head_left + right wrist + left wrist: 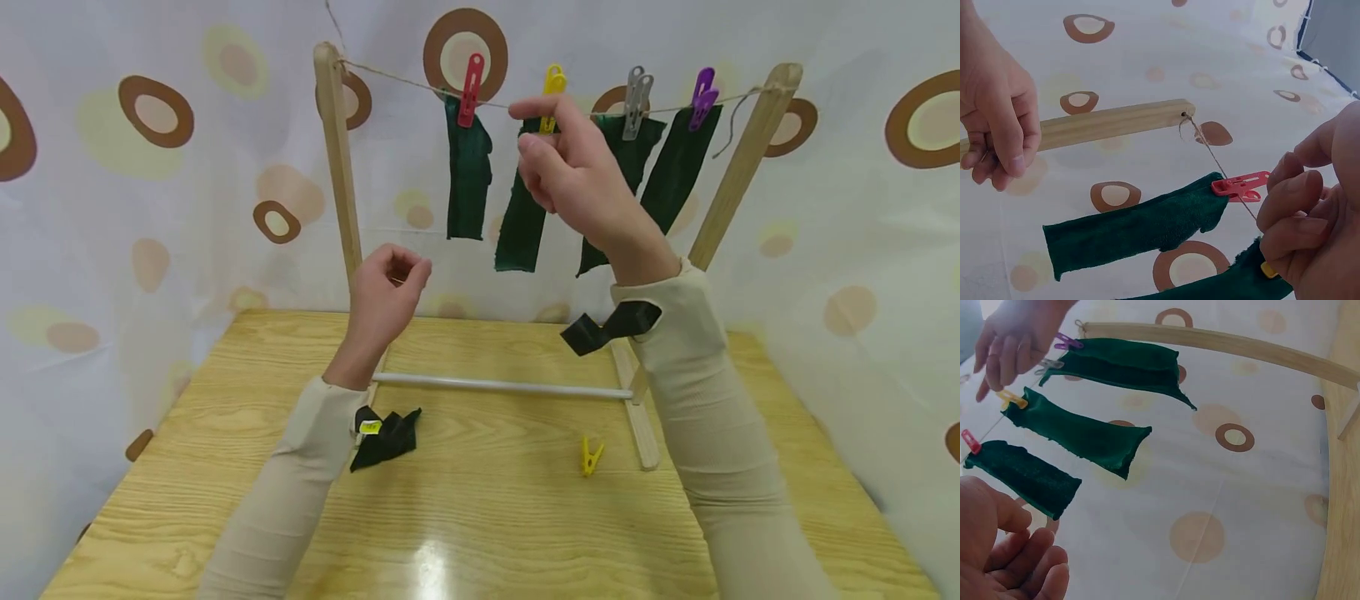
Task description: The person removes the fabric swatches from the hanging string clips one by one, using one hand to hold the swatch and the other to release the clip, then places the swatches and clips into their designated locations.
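A string point(397, 77) runs between two wooden posts, with strips of dark green cloth point(468, 179) hanging from it. A red clothespin point(470, 90), a yellow clothespin point(554, 79), a grey clothespin point(636, 104) and a purple clothespin point(703, 102) clip them. My right hand point(581, 175) is up at the string by the yellow clothespin, index finger extended, the others loosely bent, nothing seen in them. It overlaps part of the cloth behind. Lower, near the left post, my left hand point(384, 296) has loosely curled fingers point(1029, 575) and holds nothing.
The left post point(337, 158) and right post point(738, 167) stand on a wooden table point(480, 517), joined low by a pale rod point(502, 385). Another yellow clothespin point(591, 457) lies near the right foot. A patterned curtain point(180, 217) hangs behind. Dark pieces show at both cuffs.
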`<control>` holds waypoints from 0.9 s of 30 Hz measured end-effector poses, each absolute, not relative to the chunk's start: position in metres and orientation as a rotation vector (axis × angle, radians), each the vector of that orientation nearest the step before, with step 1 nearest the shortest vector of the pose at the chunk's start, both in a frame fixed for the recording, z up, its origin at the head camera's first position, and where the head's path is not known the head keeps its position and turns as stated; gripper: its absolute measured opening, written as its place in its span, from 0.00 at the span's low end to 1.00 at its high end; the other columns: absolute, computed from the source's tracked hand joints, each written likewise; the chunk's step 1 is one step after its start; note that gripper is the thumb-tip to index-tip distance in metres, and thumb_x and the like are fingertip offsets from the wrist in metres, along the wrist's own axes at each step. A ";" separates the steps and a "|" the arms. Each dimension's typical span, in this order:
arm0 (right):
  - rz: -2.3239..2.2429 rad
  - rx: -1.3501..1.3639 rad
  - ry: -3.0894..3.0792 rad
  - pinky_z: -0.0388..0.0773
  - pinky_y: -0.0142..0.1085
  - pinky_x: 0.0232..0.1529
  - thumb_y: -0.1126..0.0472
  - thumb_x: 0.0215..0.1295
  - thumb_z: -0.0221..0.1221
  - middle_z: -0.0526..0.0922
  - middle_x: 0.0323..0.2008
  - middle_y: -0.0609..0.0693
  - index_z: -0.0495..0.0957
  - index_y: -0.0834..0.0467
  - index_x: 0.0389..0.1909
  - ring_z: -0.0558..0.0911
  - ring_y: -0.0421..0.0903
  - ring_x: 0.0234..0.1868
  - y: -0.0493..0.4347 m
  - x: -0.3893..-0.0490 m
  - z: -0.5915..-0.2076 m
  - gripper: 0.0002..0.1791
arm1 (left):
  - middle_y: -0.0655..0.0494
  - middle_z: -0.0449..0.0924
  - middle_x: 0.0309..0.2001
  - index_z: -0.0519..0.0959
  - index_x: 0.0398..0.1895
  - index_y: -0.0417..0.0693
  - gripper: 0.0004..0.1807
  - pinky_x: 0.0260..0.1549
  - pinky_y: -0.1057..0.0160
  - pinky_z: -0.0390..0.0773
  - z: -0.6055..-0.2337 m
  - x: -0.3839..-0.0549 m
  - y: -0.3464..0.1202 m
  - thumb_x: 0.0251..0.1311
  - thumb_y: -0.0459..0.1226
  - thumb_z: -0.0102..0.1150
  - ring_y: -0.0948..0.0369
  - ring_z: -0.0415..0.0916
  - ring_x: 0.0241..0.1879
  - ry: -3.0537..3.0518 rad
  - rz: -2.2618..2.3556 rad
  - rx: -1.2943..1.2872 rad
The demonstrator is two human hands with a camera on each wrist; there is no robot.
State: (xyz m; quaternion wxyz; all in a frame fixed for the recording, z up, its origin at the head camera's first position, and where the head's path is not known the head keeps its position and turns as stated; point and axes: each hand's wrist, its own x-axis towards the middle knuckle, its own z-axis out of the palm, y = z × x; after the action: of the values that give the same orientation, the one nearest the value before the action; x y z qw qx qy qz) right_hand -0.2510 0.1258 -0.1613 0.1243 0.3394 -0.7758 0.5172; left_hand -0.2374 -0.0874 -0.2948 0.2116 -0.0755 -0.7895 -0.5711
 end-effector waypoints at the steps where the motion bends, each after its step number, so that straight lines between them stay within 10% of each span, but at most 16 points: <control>1: 1.507 0.968 -2.274 0.68 0.29 0.23 0.60 0.75 0.45 0.69 0.21 0.48 0.63 0.60 0.64 0.65 0.44 0.18 0.124 -0.253 -0.158 0.20 | 0.47 0.77 0.35 0.76 0.39 0.38 0.09 0.35 0.69 0.73 -0.292 -0.238 -0.087 0.65 0.37 0.57 0.58 0.72 0.34 -2.199 -1.577 -0.213; 27: 1.635 0.796 -2.418 0.69 0.26 0.22 0.53 0.75 0.47 0.73 0.23 0.49 0.51 0.48 0.74 0.69 0.42 0.17 0.077 -0.283 -0.129 0.30 | 0.50 0.75 0.60 0.68 0.63 0.46 0.25 0.56 0.60 0.74 -0.231 -0.266 -0.079 0.64 0.41 0.59 0.57 0.74 0.56 -2.349 -1.665 -0.279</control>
State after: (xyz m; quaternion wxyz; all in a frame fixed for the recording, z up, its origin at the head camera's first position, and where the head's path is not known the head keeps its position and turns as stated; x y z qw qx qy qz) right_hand -0.2829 0.0769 -0.1292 0.0578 0.2627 -0.7979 0.5395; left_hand -0.2663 -0.0786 -0.2308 0.1239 -0.0956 -0.8058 -0.5712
